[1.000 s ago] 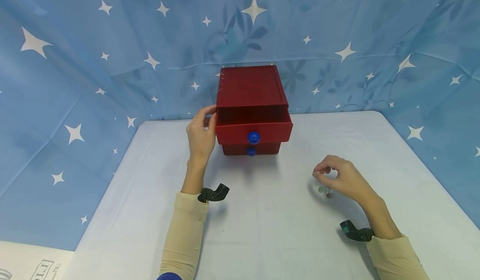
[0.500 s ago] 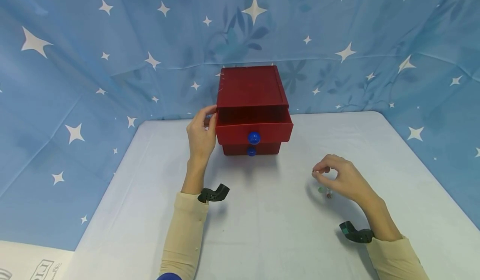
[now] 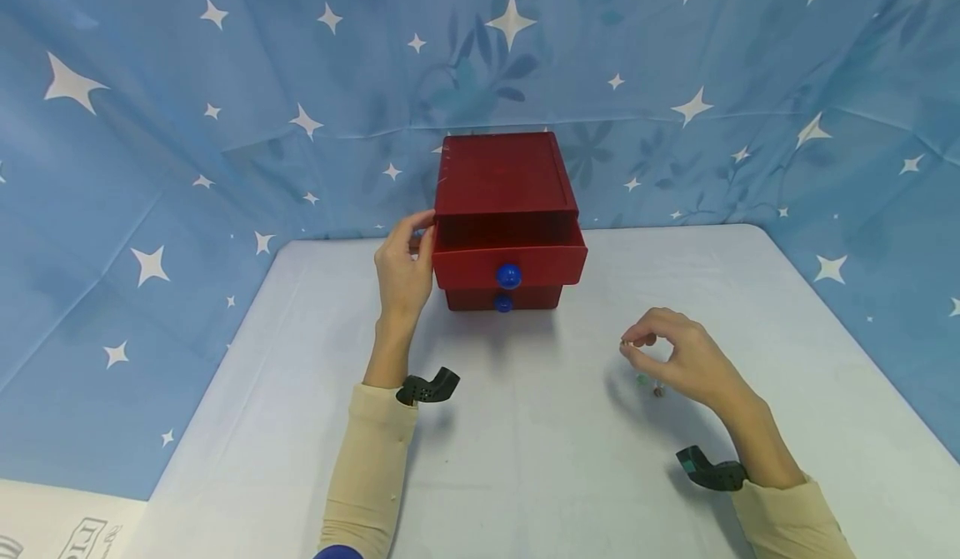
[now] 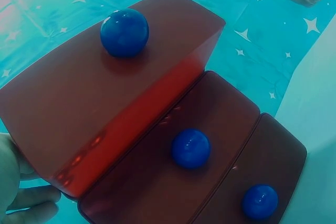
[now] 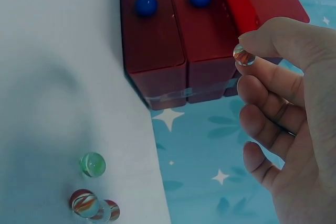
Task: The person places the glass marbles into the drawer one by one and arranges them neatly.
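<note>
A small red drawer cabinet [image 3: 498,172] stands at the table's back, its top drawer [image 3: 480,269] pulled out; the lower drawers with blue knobs are in. My left hand [image 3: 402,272] touches the cabinet's left side by the top drawer; in the left wrist view its fingers [image 4: 37,198] lie beside the drawer's edge. Off to the right, my right hand [image 3: 675,355] is raised over the table and pinches a clear marble [image 5: 244,55] with an orange swirl between thumb and index finger. Below it lie a green marble [image 5: 93,164] and a striped marble [image 5: 84,203], with another partly hidden.
The white table [image 3: 525,442] runs up to a blue star-patterned cloth [image 3: 360,84] behind and at the sides. A blue round thing [image 3: 339,552] shows at the bottom edge by the left sleeve. Printed pale fabric [image 3: 67,526] is at the lower left.
My right hand has shifted slightly left with the marble pinched in it. The left hand and the cabinet have stayed in place.
</note>
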`<action>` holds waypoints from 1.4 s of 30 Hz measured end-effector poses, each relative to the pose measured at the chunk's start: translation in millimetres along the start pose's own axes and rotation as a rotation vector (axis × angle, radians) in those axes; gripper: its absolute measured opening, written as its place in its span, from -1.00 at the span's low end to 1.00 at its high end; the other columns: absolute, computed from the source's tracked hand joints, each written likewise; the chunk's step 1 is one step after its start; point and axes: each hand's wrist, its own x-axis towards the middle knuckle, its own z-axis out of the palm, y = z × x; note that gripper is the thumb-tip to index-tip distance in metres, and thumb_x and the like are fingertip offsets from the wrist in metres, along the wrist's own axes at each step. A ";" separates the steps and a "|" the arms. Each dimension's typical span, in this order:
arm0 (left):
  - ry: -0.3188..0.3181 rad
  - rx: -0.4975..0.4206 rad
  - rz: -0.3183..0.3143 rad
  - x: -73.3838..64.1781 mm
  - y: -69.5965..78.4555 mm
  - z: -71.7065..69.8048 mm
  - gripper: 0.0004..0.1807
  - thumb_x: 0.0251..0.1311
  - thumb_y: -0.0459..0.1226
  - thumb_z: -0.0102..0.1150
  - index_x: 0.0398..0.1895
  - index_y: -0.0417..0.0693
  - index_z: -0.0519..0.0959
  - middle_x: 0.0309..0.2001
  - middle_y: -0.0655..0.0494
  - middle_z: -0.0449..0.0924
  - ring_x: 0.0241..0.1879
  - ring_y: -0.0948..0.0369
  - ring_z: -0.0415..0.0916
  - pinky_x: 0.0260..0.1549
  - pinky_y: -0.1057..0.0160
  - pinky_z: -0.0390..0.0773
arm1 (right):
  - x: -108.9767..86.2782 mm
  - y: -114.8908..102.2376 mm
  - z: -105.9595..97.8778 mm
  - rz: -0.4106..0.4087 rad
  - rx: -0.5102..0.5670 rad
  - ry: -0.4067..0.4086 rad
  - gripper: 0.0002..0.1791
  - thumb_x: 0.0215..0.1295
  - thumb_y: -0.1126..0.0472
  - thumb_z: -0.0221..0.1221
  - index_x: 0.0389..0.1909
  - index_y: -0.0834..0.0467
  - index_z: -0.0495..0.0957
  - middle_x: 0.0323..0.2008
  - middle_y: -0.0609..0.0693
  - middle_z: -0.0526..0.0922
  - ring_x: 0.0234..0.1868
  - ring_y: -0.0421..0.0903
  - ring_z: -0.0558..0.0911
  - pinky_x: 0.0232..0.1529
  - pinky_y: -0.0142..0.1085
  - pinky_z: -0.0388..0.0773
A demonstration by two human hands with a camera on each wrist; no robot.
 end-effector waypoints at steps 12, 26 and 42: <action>0.005 -0.014 0.010 -1.0 -1.3 0.2 -0.72 0.41 -0.33 0.12 0.11 -0.16 0.62 0.03 -0.05 0.70 -0.30 0.05 0.70 -0.18 0.13 0.72 | 4.5 -10.2 -3.1 -0.029 0.018 0.012 -0.68 0.03 0.34 0.44 -0.32 -0.15 0.65 -0.37 -0.34 0.60 -0.28 -0.32 0.51 -0.18 -0.53 0.46; 0.005 -0.013 0.011 -0.8 -2.0 0.5 -0.72 0.41 -0.33 0.12 0.11 -0.15 0.62 0.04 -0.05 0.70 -0.29 0.02 0.71 -0.18 0.14 0.72 | 15.5 -20.3 -5.6 -0.109 0.042 0.034 -0.65 -0.01 0.37 0.45 -0.30 -0.13 0.66 -0.34 -0.38 0.61 -0.26 -0.36 0.50 -0.21 -0.45 0.50; 0.004 0.006 0.018 -0.3 -2.3 0.4 -0.73 0.42 -0.31 0.12 0.10 -0.18 0.62 0.03 -0.06 0.71 -0.33 0.08 0.69 -0.21 0.20 0.71 | 31.6 -35.6 -6.7 -0.151 0.041 0.051 -0.70 0.01 0.33 0.45 -0.28 -0.10 0.67 -0.32 -0.33 0.62 -0.23 -0.36 0.50 -0.18 -0.48 0.47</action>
